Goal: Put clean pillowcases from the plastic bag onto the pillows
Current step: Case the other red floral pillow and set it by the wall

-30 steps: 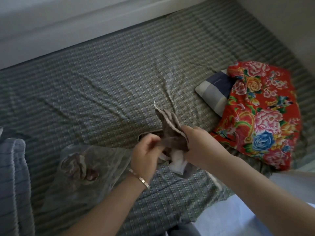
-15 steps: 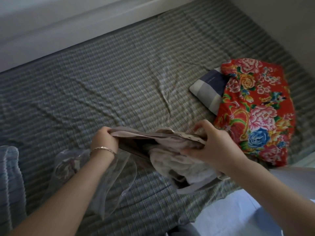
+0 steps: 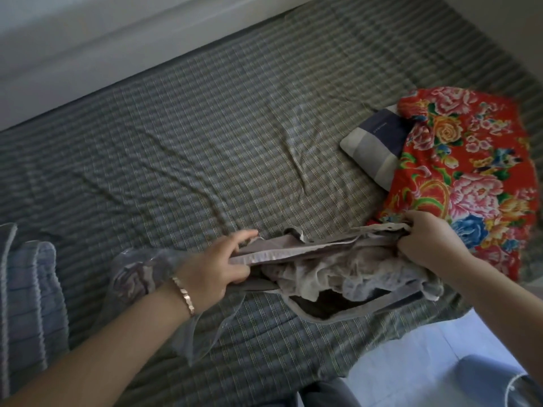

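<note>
A grey-beige pillowcase (image 3: 332,268) is stretched out just above the bed between my two hands. My left hand (image 3: 217,261) grips its left end, thumb under the edge and fingers partly extended over it. My right hand (image 3: 426,239) grips its right end in a curled fist. The clear plastic bag (image 3: 141,268) lies on the bed under my left wrist, with more folded fabric inside. A grey-and-navy striped pillow (image 3: 373,142) lies at the right, half covered by a red floral cloth (image 3: 464,171).
The bed is covered by a green checked sheet (image 3: 191,142) and runs along a pale wall (image 3: 88,39) at the back. A blue striped quilt (image 3: 26,289) is bunched at the left edge. Pale floor (image 3: 411,368) shows at the lower right.
The crumpled pillowcase has been pulled open sideways. My hands moved apart, the left one to the left and the right one toward the floral cloth.
</note>
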Action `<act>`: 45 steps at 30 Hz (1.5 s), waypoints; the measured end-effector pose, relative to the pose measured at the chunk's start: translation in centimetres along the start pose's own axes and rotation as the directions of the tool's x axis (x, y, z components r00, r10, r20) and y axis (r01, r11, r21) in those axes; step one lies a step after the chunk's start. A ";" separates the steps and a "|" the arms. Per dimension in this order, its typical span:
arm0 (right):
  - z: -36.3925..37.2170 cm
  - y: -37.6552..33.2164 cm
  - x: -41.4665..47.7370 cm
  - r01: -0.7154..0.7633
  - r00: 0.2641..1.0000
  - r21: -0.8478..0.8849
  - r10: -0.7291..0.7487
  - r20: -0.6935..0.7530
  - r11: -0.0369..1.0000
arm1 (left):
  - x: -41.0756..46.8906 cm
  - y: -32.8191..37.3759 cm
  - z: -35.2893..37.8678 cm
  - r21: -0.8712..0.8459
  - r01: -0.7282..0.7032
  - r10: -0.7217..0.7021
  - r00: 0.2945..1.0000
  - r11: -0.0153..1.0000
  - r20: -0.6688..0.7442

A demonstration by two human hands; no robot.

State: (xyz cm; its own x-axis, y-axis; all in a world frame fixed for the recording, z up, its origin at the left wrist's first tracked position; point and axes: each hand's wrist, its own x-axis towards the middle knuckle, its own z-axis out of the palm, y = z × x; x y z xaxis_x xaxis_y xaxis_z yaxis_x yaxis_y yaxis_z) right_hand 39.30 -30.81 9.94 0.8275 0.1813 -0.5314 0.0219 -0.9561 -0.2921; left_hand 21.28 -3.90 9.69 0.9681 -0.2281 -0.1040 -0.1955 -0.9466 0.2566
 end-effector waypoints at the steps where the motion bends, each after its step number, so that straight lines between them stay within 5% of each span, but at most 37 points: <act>1: 0.3 -0.3 0.0 -0.010 0.999 -0.019 0.010 0.039 1.000 | 0.4 0.5 -0.2 -0.019 0.166 -0.164 0.983 0.986 0.088; 3: 0.9 -0.9 -0.3 -0.005 0.993 -0.069 0.013 0.119 0.998 | 1.1 0.7 -0.3 0.036 0.600 -0.594 0.781 0.800 0.192; 4: 1.3 -1.2 -0.3 0.012 0.988 -0.095 0.003 0.152 0.995 | 1.5 0.8 -0.4 0.107 0.690 -0.694 0.685 0.716 0.224; 6: 1.8 -1.6 -0.6 0.041 0.983 -0.136 -0.015 0.183 0.990 | 2.1 0.8 -0.3 0.161 0.743 -0.760 0.626 0.650 0.174; 9: 1.7 -1.6 -0.8 0.010 0.990 -0.239 0.024 0.137 0.971 | 2.4 0.5 -0.1 0.073 0.774 -0.768 0.605 0.629 0.210; 11: 1.6 -1.4 -1.2 -0.043 0.998 -0.408 0.022 -0.055 0.912 | 2.6 1.2 -0.1 0.007 0.738 -0.706 0.643 0.675 0.297; 12: 2.1 -1.6 -1.6 0.006 0.979 -0.441 -0.096 -0.182 0.897 | 2.8 1.8 -0.2 -0.052 0.713 -0.664 0.675 0.700 0.322; 14: 3.9 -2.9 -2.8 0.449 0.762 -0.321 -0.545 -0.350 0.834 | 3.1 2.8 -0.7 -0.147 0.666 -0.601 0.732 0.732 0.321; 16: 7.7 -5.0 -4.0 0.821 0.473 -0.228 -0.848 -0.240 0.523 | 3.3 3.0 -1.0 -0.181 0.632 -0.568 0.765 0.753 0.304; 17: 10.1 -6.0 -4.1 0.868 0.406 -0.243 -0.900 -0.157 0.433 | 3.4 2.9 -1.2 -0.192 0.631 -0.567 0.767 0.751 0.301; 19: 13.9 -8.0 -4.3 0.892 0.369 -0.203 -0.909 -0.193 0.405 | 3.4 2.4 -1.4 -0.204 0.656 -0.584 0.746 0.727 0.319; 22: 17.2 -9.3 -4.5 0.910 0.334 -0.040 -0.787 -0.519 0.412 | 2.9 1.3 -1.7 -0.203 0.694 -0.610 0.710 0.691 0.352; 24: 18.3 -9.6 -4.7 0.893 0.375 0.033 -0.699 -0.609 0.450 | 2.4 0.1 -2.3 -0.168 0.718 -0.617 0.676 0.676 0.404; 26: 18.4 -10.1 -5.3 0.816 0.535 0.225 -0.550 -0.641 0.532 | 2.1 -1.1 -2.9 -0.110 0.722 -0.612 0.648 0.683 0.453; 28: 17.8 -11.2 -6.0 0.577 0.803 0.565 -0.282 -0.525 0.589 | 1.9 -2.1 -3.7 -0.062 0.729 -0.619 0.619 0.681 0.484; 29: 17.5 -11.4 -6.3 0.508 0.855 0.630 -0.257 -0.451 0.587 | 1.8 -2.3 -4.1 -0.051 0.728 -0.615 0.612 0.683 0.498; 30: 17.4 -11.6 -6.6 0.565 0.824 0.595 -0.365 -0.432 0.572 | 1.8 -2.4 -4.3 -0.047 0.719 -0.602 0.614 0.693 0.511; 32: 17.7 -12.2 -7.3 0.776 0.613 0.406 -0.728 -0.307 0.483 | 1.4 -2.4 -4.5 -0.037 0.679 -0.564 0.638 0.734 0.524; 34: 18.9 -12.6 -6.4 0.899 0.430 0.120 -0.901 -0.050 0.422 | 1.1 -2.3 -4.8 -0.041 0.623 -0.518 0.684 0.781 0.514; 38: 19.4 -13.8 -3.9 0.891 0.445 -0.089 -0.818 0.365 0.445 | 0.4 -2.5 -5.3 -0.091 0.593 -0.494 0.737 0.800 0.460; 41: 19.7 -13.0 -3.4 0.859 0.488 -0.256 -0.558 0.671 0.443 | -0.3 -3.8 -4.8 -0.015 0.660 -0.623 0.715 0.751 0.317; 43: 20.4 -11.8 -3.3 0.850 0.509 -0.358 -0.433 0.743 0.386 | -0.8 -4.8 -4.2 0.123 0.709 -0.710 0.647 0.695 0.278; 45: 20.8 -10.4 -2.8 0.766 0.614 -0.407 -0.380 0.691 0.498 | -1.1 -5.4 -3.6 0.229 0.738 -0.768 0.572 0.635 0.287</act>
State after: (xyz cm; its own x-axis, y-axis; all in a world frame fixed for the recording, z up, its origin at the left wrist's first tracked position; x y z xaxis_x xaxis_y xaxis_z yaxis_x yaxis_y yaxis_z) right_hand 25.10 -16.56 -2.13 0.1121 0.6342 -0.7650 0.8730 -0.4306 -0.2291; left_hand 21.83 2.25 11.92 0.6592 0.5312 -0.5322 0.5539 -0.8217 -0.1341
